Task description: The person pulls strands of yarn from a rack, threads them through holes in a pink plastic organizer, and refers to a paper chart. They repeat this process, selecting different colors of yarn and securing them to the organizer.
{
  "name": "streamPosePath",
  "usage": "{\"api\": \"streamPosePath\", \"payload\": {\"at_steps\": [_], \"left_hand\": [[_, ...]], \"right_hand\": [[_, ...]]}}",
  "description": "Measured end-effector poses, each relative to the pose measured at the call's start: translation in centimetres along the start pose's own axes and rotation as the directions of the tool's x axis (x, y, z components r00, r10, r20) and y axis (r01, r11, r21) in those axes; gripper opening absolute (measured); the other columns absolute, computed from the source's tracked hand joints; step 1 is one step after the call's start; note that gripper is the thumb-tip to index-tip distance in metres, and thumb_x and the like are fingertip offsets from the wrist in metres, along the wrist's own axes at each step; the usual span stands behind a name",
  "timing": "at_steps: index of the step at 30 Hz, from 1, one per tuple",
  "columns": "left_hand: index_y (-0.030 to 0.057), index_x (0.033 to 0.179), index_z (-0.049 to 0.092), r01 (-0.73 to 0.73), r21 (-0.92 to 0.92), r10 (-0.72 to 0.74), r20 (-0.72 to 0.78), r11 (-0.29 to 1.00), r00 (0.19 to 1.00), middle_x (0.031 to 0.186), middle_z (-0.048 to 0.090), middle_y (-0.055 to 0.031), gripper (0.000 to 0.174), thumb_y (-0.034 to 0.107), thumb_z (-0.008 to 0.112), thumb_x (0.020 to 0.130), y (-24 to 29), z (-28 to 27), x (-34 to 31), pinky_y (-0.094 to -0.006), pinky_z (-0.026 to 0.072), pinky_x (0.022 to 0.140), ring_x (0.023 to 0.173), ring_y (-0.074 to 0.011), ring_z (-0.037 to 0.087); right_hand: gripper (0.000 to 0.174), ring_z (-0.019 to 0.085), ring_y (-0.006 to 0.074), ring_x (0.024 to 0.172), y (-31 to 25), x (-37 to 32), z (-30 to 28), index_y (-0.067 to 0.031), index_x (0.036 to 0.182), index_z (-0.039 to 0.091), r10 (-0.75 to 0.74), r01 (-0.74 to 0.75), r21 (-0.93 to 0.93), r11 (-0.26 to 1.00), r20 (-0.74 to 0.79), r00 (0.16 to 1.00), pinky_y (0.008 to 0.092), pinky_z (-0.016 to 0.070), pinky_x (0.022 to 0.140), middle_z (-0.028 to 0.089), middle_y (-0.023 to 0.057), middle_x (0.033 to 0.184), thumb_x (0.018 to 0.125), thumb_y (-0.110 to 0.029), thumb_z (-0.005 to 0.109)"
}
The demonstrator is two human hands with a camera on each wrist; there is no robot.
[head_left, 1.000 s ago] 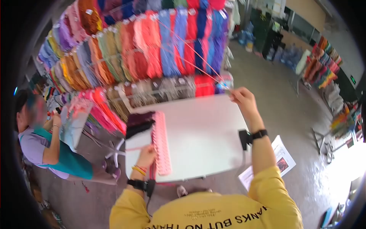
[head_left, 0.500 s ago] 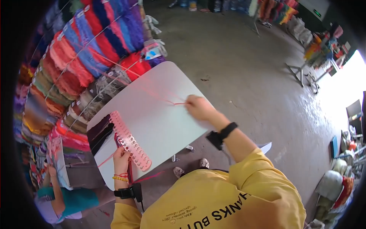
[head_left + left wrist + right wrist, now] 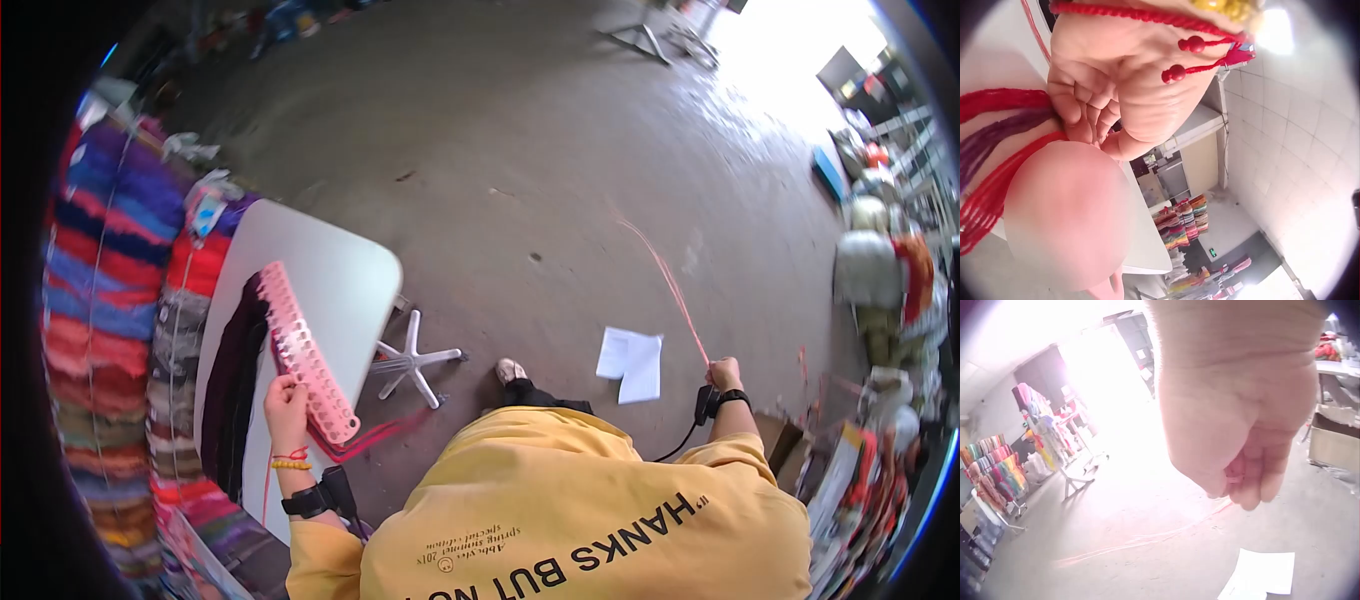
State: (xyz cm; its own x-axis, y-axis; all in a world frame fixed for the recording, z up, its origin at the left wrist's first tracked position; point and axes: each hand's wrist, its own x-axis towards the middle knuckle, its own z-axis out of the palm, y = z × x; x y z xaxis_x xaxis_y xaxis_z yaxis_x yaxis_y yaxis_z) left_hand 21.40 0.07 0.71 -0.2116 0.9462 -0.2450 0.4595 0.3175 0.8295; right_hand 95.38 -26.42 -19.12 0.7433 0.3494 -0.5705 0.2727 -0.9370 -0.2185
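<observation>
My left hand pinches the left edge of a pink thread holder, a long strip with rows of holes, lying slantwise on the white table. In the left wrist view, red yarn and purple yarn fan out beside the curled fingers. Dark yarn bundles lie along the holder's left side. Out over the floor at the right, my right hand grips a few long strands of pink yarn, which trail up and leftward through the air. The fingers hide the gripped ends.
Hanging skeins line the left side, close to the table. White paper sheets lie on the floor between me and the right hand. At the right stand a cardboard box and piled bags.
My view has swung to the right. The right hand has pulled the pink strands away from the skein rack, across the table and far out to the right. The left hand stays at the holder.
</observation>
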Motion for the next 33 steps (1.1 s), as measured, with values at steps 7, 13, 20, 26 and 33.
{"api": "streamPosePath", "payload": {"at_steps": [7,13,20,26,33], "left_hand": [[-0.0015,0.1,0.052,-0.136,0.126,0.138,-0.007,0.983,0.99,0.066,0.052,0.0009,0.018,0.007,0.056,0.084,-0.5,-0.4,0.5,-0.0185,0.0365,0.05,0.056,-0.0046,0.046],[-0.0021,0.106,0.053,-0.23,0.18,0.258,-0.146,0.956,0.955,0.089,0.056,-0.0045,0.025,0.012,0.056,0.085,-0.6,-1.0,-1.0,-0.0214,0.0433,0.064,0.072,-0.0096,0.052],[-0.0014,0.103,0.056,-0.55,0.06,0.55,-0.2,0.833,0.811,0.091,0.056,-0.0036,0.018,0.007,0.051,0.088,5.1,9.3,-9.1,-0.0224,0.0433,0.071,0.078,-0.0106,0.053],[0.0025,0.094,0.058,-0.423,0.085,0.297,0.591,0.902,0.75,0.078,0.056,-0.0013,0.013,0.007,0.055,0.083,3.6,29.0,-18.9,-0.024,0.0442,0.062,0.071,-0.009,0.053],[0.0025,0.092,0.063,-0.277,0.467,-0.299,0.823,0.839,0.483,0.082,0.064,-0.0095,0.02,0.017,0.062,0.077,-9.0,48.8,-28.6,-0.0292,0.0481,0.071,0.076,-0.0174,0.06]], "right_hand": [[0.014,0.055,0.0161,0.047,11.0,-13.9,5.9,0.0025,0.075,0.056,0.308,-0.324,0.401,0.857,0.104,0.945,0.0293,0.0432,0.041,0.055,0.0079,0.059,0.082,-0.01,0.055],[0.016,0.06,0.0186,0.051,20.1,-19.7,6.5,0.002,0.074,0.06,0.38,-0.386,0.298,0.873,0.083,0.921,0.0302,0.0487,0.049,0.06,0.0105,0.06,0.078,-0.013,0.056],[0.013,0.054,0.0161,0.048,25.7,-17.1,7.4,0.0003,0.075,0.055,0.308,-0.337,0.378,0.862,0.138,0.941,0.0306,0.0436,0.043,0.053,0.006,0.058,0.081,-0.01,0.057],[0.023,0.063,0.0304,0.081,18.0,-13.2,4.0,-0.0032,0.08,0.064,0.013,-0.018,0.049,0.999,0.094,0.995,0.0383,0.0486,0.073,0.065,0.0165,0.08,0.074,-0.025,0.061],[0.024,0.061,0.0334,0.085,19.0,-3.0,1.4,-0.0028,0.086,0.064,-0.151,0.152,0.021,0.988,0.307,0.94,0.0398,0.0477,0.076,0.064,0.0174,0.085,0.078,-0.025,0.059]]}}
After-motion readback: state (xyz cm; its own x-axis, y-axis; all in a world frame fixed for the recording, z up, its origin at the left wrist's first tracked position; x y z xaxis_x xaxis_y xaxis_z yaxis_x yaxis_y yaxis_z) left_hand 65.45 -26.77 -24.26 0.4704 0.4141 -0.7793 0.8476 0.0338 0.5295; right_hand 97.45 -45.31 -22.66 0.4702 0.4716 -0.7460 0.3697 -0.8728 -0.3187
